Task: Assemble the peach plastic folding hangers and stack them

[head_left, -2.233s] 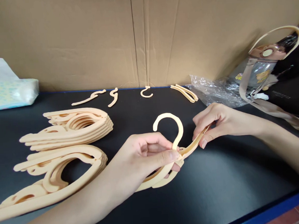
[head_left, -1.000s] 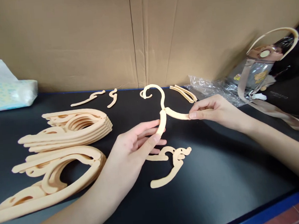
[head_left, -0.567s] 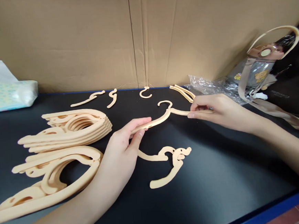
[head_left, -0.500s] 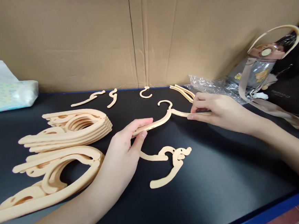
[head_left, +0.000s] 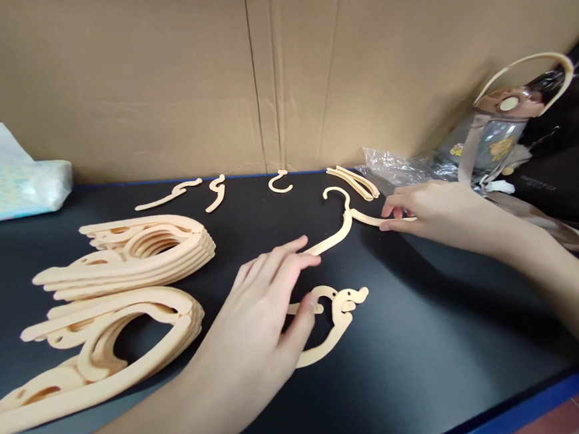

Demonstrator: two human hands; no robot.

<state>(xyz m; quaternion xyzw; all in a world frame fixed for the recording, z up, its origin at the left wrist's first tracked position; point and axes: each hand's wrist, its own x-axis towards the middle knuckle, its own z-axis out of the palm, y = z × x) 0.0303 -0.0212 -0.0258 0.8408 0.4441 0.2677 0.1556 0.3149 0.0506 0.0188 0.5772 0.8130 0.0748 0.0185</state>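
A cream folding clothes hanger [head_left: 340,234] with its hook turned up is held by its right arm in my right hand [head_left: 432,216], fingers and thumb pinched together. My left hand [head_left: 265,319] is open, thumb apart from the fingers. Its fingertips lie at the end of the hanger's left arm; whether they touch it I cannot tell. Below, a set of joined curved hanger parts [head_left: 345,316] lies on the black table, partly covered by my left thumb and hand.
Two stacks of folded hangers, a back stack [head_left: 172,256] and a front stack [head_left: 146,375], lie at left. Along the back are small curved pieces [head_left: 215,195], a loose hook [head_left: 281,183], slim strips [head_left: 354,182] and clear plastic [head_left: 398,168]. A strapped bottle [head_left: 501,137] stands right, a tissue pack [head_left: 21,188] left.
My left thumb and fingers have opened off the hanger's left arm, and the hand has moved right and nearer. The hanger and my right hand have shifted slightly right.
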